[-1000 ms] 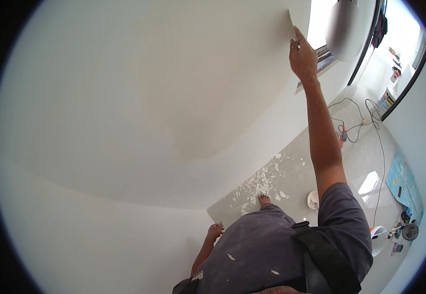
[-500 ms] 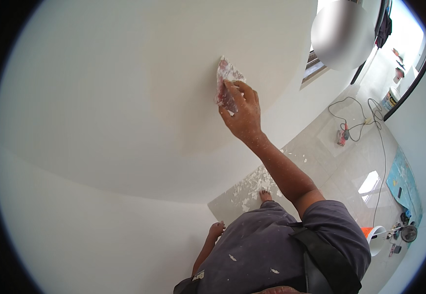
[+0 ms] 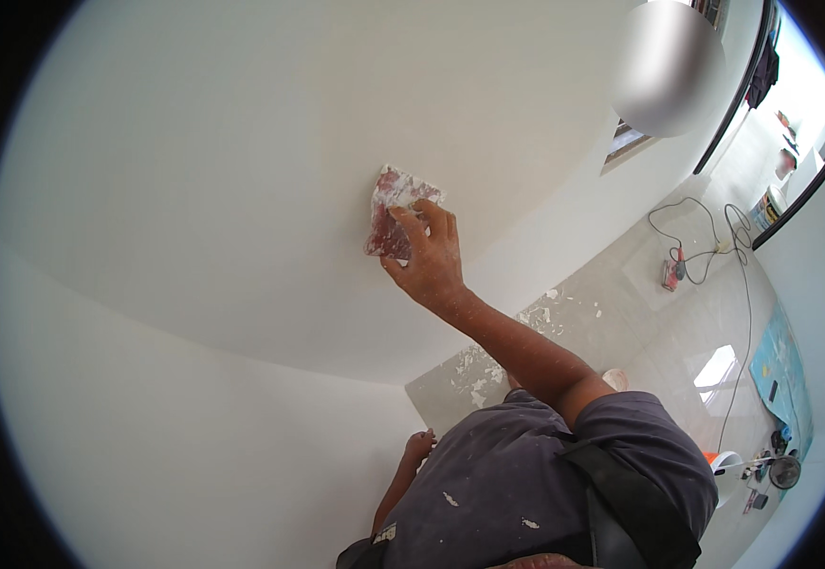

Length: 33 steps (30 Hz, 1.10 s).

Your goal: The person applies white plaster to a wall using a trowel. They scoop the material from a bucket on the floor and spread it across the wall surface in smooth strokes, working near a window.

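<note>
The right hand's (image 3: 431, 272) fingers hold a smeared reddish plate (image 3: 384, 220), now swept lower-left to mid-frame, extending its pass across the wall (image 3: 194, 190); left hand's (image 3: 420, 443) grip unclear

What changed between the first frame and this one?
The right hand moved down and left across the wall, still gripping the smeared reddish plate, which now shows its broad face rather than its edge. The left hand still hangs low; the red tool remains on the floor.
</note>
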Motion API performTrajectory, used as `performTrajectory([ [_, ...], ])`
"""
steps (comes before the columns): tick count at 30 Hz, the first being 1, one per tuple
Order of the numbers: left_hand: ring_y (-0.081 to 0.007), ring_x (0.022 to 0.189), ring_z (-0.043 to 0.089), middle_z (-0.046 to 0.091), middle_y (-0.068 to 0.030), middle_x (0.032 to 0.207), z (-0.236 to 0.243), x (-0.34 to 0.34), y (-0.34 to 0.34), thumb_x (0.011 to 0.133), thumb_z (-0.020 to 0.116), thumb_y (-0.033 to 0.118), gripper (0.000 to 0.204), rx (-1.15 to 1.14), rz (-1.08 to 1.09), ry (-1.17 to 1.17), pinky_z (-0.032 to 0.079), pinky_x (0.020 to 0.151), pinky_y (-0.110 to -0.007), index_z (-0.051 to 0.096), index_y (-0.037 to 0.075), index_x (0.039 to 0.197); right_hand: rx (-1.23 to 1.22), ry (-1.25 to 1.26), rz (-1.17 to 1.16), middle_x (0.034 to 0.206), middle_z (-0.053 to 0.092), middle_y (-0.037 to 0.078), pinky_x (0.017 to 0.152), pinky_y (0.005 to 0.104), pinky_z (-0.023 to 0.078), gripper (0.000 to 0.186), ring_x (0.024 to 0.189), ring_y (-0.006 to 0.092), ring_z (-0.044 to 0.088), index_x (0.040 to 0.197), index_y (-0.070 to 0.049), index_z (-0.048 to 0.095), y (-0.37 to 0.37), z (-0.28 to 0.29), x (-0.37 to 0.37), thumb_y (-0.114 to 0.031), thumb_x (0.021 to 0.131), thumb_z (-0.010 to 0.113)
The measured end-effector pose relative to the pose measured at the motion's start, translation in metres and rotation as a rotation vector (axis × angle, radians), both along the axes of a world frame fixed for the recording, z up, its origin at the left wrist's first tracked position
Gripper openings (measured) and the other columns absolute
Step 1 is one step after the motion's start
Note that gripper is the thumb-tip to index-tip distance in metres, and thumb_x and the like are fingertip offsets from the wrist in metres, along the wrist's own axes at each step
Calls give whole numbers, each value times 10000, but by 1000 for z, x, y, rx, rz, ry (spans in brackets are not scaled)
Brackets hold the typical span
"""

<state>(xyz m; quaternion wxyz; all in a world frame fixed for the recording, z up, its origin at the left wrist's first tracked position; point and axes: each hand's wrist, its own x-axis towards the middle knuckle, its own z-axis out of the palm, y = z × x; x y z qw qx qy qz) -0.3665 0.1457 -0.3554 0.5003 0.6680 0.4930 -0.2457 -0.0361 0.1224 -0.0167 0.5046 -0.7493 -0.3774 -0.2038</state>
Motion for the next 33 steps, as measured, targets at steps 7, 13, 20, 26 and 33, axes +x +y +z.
performTrajectory([
  [7,-144,674,596,680,-72,900,29,18,-14,949,530,429,448,0,-9,-82,492,577,-300,653,13,1062,-112,-38,194,1251,485,146,921,465,460,610,1075,344,508,1299,-120,524,-29,34,-27,-70,727,731],
  [13,-155,673,609,673,-86,891,43,17,-7,955,528,416,443,-28,-24,-82,500,580,-304,644,1,1055,-38,173,176,1185,634,125,954,404,475,410,1081,328,583,1229,-86,599,-134,68,-6,35,840,557],
  [20,-156,660,621,667,-83,885,46,15,-23,955,528,426,453,-2,-65,-26,480,546,-284,635,-3,1055,114,353,-402,1196,625,256,946,424,478,433,1094,380,624,1385,-9,454,-213,81,114,-219,1007,436],
  [26,-155,664,628,668,-79,884,27,19,-9,954,525,439,466,-70,-1,-109,474,536,-285,632,0,1067,90,-50,-591,1285,588,205,908,422,516,408,1113,370,614,1391,-37,456,-163,66,150,-144,998,442],
  [33,-152,669,618,666,-78,895,55,-3,-15,956,524,425,453,-16,-6,-65,476,541,-286,632,-2,1063,-11,-76,-477,1299,558,215,953,438,478,623,1152,378,569,1398,-64,463,-102,63,102,-56,808,661],
])
